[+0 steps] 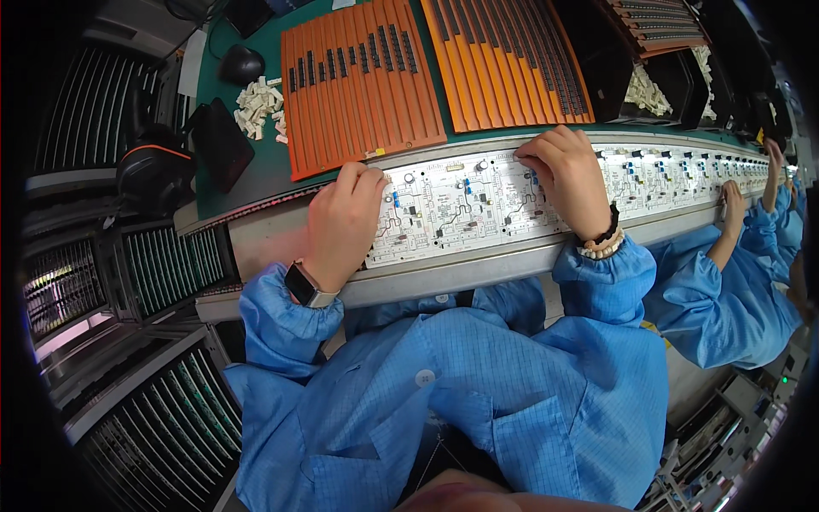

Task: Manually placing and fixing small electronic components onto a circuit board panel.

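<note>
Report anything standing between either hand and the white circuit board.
Nothing visible does. The left hand is at the left end of the white circuit board, and the right hand is over its right part. The slotted trays lie beyond the board, out of the way.

Head-worn fisheye, facing down — near the fingers (537, 150)

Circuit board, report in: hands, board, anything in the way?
Left hand at left end of board, right hand over its upper right; grips unclear. Board lying flat, parts mounted. Only the hands seen over it; orange racks just beyond.
</note>
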The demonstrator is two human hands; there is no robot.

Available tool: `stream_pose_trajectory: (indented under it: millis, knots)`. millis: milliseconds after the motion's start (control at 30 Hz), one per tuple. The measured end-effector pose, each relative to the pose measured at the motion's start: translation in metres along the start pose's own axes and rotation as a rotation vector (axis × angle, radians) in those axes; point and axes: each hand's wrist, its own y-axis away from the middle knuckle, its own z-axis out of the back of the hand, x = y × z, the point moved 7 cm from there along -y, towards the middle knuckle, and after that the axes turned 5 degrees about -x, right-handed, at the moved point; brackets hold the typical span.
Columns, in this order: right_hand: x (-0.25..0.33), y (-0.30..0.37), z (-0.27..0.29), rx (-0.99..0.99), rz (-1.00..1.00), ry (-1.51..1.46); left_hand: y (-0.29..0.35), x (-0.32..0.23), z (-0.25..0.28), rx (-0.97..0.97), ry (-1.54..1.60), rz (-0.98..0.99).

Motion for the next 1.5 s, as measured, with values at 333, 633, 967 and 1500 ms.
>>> stream_pose_trajectory:
  millis: [333, 633, 967, 1500]
  knots:
    - [0.008, 0.001, 0.004, -0.053, 0.043, 0.101, 0.029, 0.003, 0.046, -0.237, 0.019, 0.106]
    - [0.007, 0.001, 0.016, 0.033, 0.114, 0.098, 0.155, 0.025, 0.196, -0.669, -0.458, 0.427]
    - [0.046, -0.003, 0.048, -0.009, 0.079, -0.067, 0.281, -0.062, 0.382, -1.006, -1.515, 0.51]
    - [0.073, -0.003, 0.043, -0.011, 0.184, -0.22, 0.337, 0.017, 0.425, -0.759, -1.604, 0.636]
